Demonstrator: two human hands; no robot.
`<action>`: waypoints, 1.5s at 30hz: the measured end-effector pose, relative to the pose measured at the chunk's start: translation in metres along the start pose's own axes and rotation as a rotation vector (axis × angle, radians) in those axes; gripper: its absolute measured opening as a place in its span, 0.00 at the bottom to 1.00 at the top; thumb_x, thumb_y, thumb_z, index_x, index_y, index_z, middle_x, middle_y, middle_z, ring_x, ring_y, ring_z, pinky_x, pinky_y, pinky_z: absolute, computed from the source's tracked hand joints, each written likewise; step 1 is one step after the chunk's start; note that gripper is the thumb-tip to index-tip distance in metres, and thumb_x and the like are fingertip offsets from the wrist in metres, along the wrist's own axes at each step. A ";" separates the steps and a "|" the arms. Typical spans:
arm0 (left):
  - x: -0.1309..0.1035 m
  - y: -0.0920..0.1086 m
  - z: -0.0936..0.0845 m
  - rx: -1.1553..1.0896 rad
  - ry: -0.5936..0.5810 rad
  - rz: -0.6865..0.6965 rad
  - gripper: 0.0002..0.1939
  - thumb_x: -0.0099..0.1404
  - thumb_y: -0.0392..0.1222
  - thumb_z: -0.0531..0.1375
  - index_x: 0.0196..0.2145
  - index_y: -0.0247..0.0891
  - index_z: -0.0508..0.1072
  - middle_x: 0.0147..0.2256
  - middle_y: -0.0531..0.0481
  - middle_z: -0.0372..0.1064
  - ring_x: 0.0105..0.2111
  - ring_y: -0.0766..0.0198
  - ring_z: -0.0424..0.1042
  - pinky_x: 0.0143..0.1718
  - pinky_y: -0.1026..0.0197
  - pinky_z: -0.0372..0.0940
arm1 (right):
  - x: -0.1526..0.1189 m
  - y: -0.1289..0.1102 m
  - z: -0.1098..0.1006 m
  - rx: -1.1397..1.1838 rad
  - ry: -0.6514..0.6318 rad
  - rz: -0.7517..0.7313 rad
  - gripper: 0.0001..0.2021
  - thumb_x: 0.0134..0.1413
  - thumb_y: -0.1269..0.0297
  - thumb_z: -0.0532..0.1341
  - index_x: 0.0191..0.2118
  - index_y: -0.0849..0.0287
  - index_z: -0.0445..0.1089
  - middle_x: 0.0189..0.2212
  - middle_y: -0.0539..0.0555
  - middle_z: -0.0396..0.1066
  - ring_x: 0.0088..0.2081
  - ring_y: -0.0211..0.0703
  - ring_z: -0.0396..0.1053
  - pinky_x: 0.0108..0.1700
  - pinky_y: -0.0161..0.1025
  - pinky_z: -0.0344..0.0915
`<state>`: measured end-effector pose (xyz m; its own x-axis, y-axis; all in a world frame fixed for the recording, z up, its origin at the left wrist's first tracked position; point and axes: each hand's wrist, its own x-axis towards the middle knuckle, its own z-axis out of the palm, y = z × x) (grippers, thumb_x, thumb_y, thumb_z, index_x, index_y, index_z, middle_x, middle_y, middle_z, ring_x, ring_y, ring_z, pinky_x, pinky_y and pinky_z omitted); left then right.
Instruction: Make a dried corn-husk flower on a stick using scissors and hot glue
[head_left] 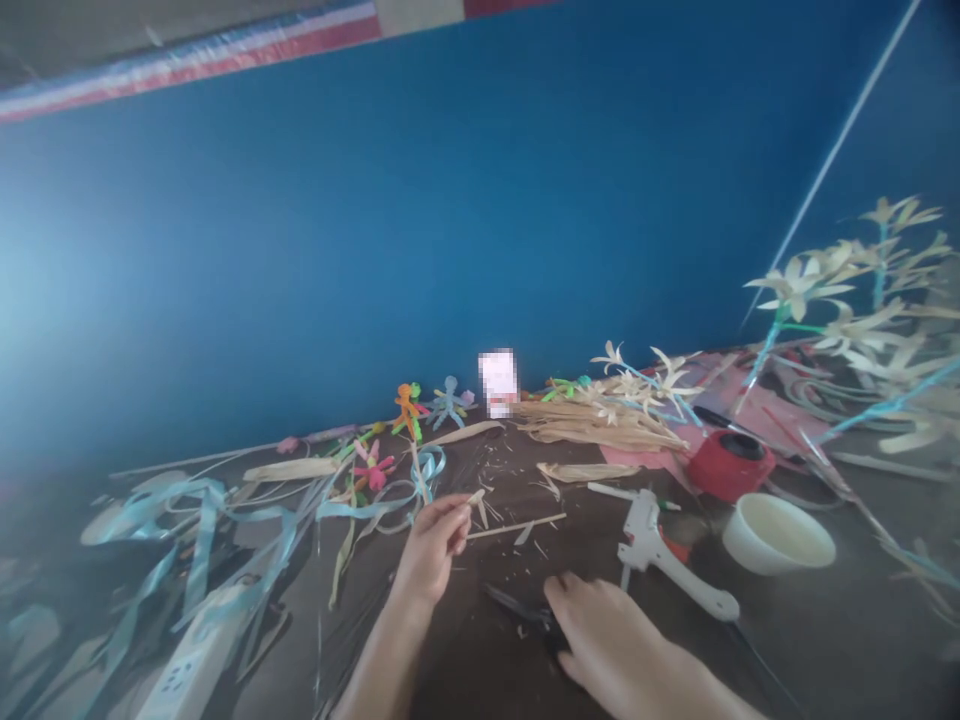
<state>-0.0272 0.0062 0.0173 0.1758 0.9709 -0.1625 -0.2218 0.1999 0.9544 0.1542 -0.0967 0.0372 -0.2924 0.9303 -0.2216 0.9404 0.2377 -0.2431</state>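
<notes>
My left hand (437,540) is closed in a pinch on a small pale strip of dried husk (478,497), whose tip sticks out past the fingertips. A thin stick (517,526) lies on the dark table just right of that hand. My right hand (600,630) is curled over the black handles of a pair of scissors (517,606). The blades point left, low over the table, and the fingers partly hide the handles. Beyond the right hand rests a white hot glue gun (660,560). Husk scraps (525,535) are scattered between the hands.
Dried husks (600,428) lie along the back. Husk flowers (799,288) on blue stems stand at right. A white bowl (780,535) sits beside a red tape-like roll (729,465). Blue ribbon (202,495), a power strip (195,655) and pipe-cleaner figures (373,466) are at left.
</notes>
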 end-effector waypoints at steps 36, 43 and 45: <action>-0.013 -0.018 0.025 0.176 -0.118 -0.016 0.19 0.52 0.48 0.58 0.37 0.31 0.74 0.20 0.53 0.63 0.17 0.73 0.55 0.17 0.69 0.49 | 0.079 0.025 0.012 1.261 0.495 -0.021 0.06 0.46 0.64 0.59 0.28 0.62 0.66 0.19 0.47 0.61 0.17 0.29 0.52 0.17 0.27 0.50; -0.011 -0.025 0.025 0.260 -0.138 -0.058 0.20 0.52 0.53 0.58 0.28 0.31 0.75 0.14 0.57 0.55 0.13 0.75 0.49 0.14 0.69 0.41 | 0.079 0.022 0.013 1.208 0.442 -0.049 0.06 0.45 0.64 0.59 0.26 0.62 0.67 0.18 0.47 0.64 0.16 0.29 0.53 0.16 0.27 0.50; -0.011 -0.026 0.025 0.256 -0.147 -0.065 0.19 0.51 0.52 0.59 0.30 0.31 0.75 0.14 0.57 0.54 0.13 0.75 0.49 0.14 0.69 0.42 | 0.079 0.021 0.013 1.212 0.429 -0.040 0.07 0.45 0.63 0.59 0.26 0.62 0.67 0.18 0.47 0.65 0.16 0.29 0.54 0.16 0.27 0.50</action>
<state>0.0006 -0.0128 0.0002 0.3224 0.9242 -0.2048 0.0404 0.2027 0.9784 0.1488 -0.0221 0.0021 -0.0248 0.9972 0.0706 0.1088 0.0729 -0.9914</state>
